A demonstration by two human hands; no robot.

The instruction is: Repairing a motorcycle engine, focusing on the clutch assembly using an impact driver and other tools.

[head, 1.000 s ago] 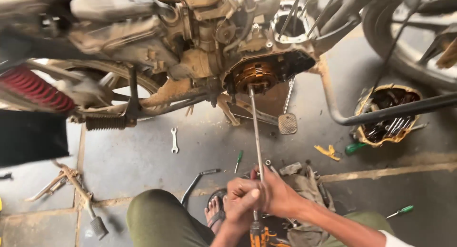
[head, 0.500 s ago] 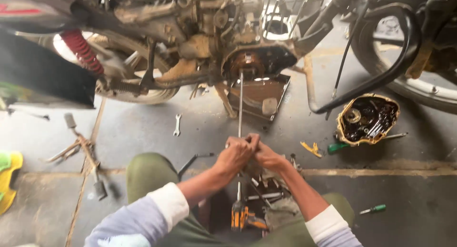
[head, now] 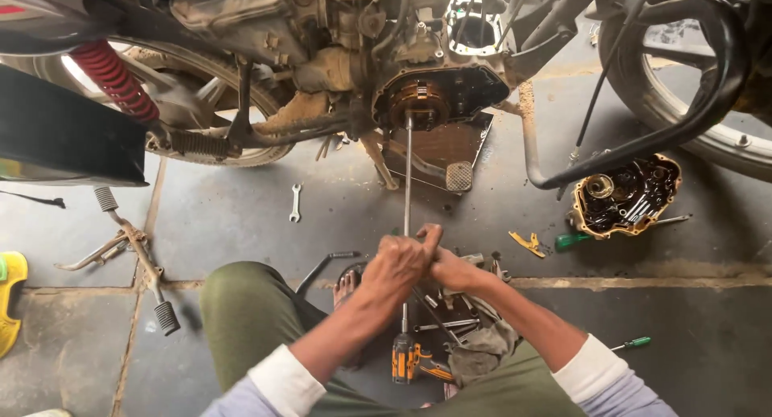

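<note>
Both hands are wrapped tight around a long metal rod. The left hand and right hand touch each other. The rod's far end sits in the round engine hub of the motorbike, above the floor.

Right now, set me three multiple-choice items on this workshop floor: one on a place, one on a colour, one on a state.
1. Where does the long rod end at its far tip?
A. the engine's round hub
B. the front tyre
C. the removed cover

2. What colour is the shock spring?
A. blue
B. red
C. white

3. How do the left hand and right hand stand?
A. both open, apart
B. one on the floor
C. both closed around the rod

A: the rod runs up into the hub.
B: the coil shows red.
C: both hands clasp the rod.
</note>
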